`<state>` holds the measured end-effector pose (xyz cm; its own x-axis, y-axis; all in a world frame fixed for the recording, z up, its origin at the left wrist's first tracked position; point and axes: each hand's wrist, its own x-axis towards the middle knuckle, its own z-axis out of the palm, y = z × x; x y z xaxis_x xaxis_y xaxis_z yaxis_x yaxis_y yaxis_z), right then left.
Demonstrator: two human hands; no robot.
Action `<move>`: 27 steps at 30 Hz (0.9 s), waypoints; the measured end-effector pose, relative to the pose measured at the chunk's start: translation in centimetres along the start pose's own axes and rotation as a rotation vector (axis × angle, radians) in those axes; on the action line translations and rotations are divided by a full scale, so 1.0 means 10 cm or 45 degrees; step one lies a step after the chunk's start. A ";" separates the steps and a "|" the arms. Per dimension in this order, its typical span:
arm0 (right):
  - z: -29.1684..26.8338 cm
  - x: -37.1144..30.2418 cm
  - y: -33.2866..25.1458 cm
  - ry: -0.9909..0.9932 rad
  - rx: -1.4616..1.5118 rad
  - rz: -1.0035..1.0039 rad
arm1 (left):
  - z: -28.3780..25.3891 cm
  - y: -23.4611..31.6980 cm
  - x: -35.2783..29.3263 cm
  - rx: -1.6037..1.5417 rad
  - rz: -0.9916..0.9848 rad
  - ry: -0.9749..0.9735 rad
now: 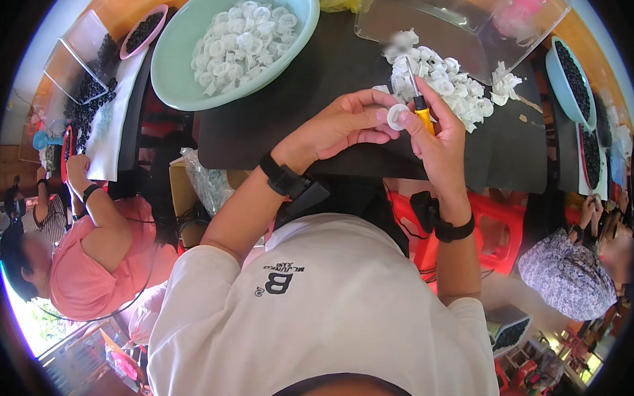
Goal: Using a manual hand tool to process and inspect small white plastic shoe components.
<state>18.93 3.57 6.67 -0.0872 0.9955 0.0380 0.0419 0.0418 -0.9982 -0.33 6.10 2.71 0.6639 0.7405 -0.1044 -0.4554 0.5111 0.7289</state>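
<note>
Both hands work over the near half of the dark table (pixel 293 122), forearms crossing its near edge. The left hand (pixel 342 129) pinches a small white round part (pixel 396 117) between thumb and fingertips. The right hand (pixel 437 139) is closed around a yellow-handled tool (pixel 424 116), its metal shaft pointing to the far side; the right thumb meets the same white part, which sits between the two hands.

The dark surface shows in a broad strip left of the hands, running far between the basin and the heap, and again to the right of the right hand. The table's near left corner lies well apart from the left hand; a gap separates the table from a white-topped surface (pixel 112 139) at left. Below the near edge at right is a red stool (pixel 500 240).

At the far left, a pale green basin (pixel 169 74) overhangs the left edge and holds many white pieces (pixel 245 43). A loose white heap (pixel 460 95) lies just beyond the right hand, beside a clear bin (pixel 423 27). Farther right, a blue basin (pixel 557 85) holds black pieces; at far left, a pink bowl (pixel 162 13) does too.
</note>
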 end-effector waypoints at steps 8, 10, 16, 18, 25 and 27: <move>0.08 -0.08 0.12 0.077 -0.003 0.068 | 0.11 -0.19 -0.06 0.558 0.360 0.251; 0.04 -0.08 0.26 0.138 -0.291 -0.272 | 0.08 -0.15 -0.09 0.566 0.304 0.231; 0.00 -0.15 0.15 -0.063 0.063 0.098 | 0.16 -0.12 -0.17 0.526 0.175 0.260; -0.01 -0.15 0.18 -0.060 0.150 0.122 | 0.19 -0.17 -0.16 0.466 0.203 0.278; 0.00 -0.16 0.18 -0.083 0.082 0.141 | 0.18 -0.24 -0.17 0.472 0.296 0.286; -0.01 -0.15 0.16 -0.108 0.048 0.151 | 0.17 -0.25 -0.17 0.448 0.294 0.284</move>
<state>19.25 2.14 5.05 -0.1676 0.9824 -0.0827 0.0193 -0.0806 -0.9966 0.71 2.77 2.24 0.4078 0.9127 -0.0272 -0.3221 0.1717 0.9310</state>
